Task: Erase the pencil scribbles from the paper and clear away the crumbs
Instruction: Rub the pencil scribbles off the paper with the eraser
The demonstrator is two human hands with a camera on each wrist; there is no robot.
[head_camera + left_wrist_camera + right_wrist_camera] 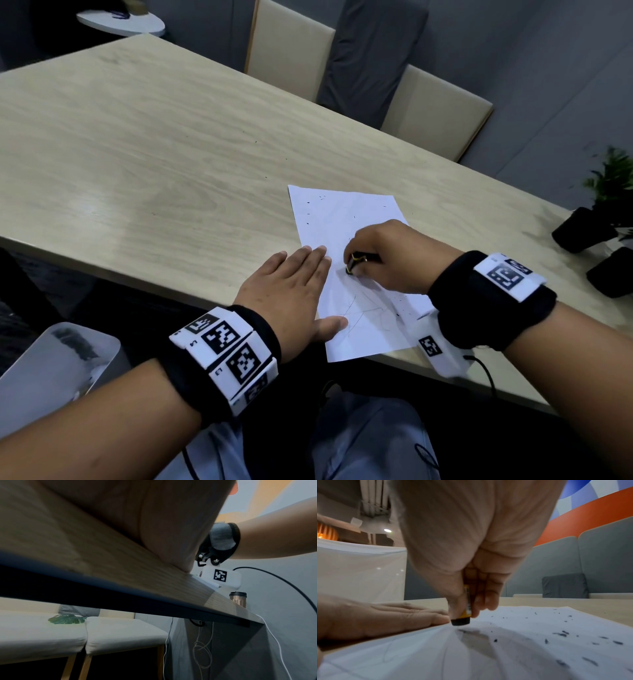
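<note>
On the near edge of the desk (pixel 144 164), the left hand (pixel 291 291) lies flat, its fingers (pixel 308 255) straight and close together, fingertips and thumb resting on the left margin of the paper (pixel 342 212) to pin it down. Across the sheet's lower part, faint pencil scribbles (pixel 363 311) can be made out as thin crossing lines, so that patch looks not yet rubbed out. Further right, at the middle of the sheet, the right hand (pixel 394 253) pinches a black-and-yellow eraser (pixel 464 615) between thumb and curled fingers (pixel 488 599), its dark tip pressed down on the paper, which wrinkles a little under it. Above that spot the upper part of the sheet reads almost clean of line, which suggests the erasing is partly done. Dark crumbs (pixel 561 634) lie scattered over the paper's top and its right side, with a few specks on the desk itself. By my reading, the erasing is roughly midway, and the clearing of crumbs has not begun.
</note>
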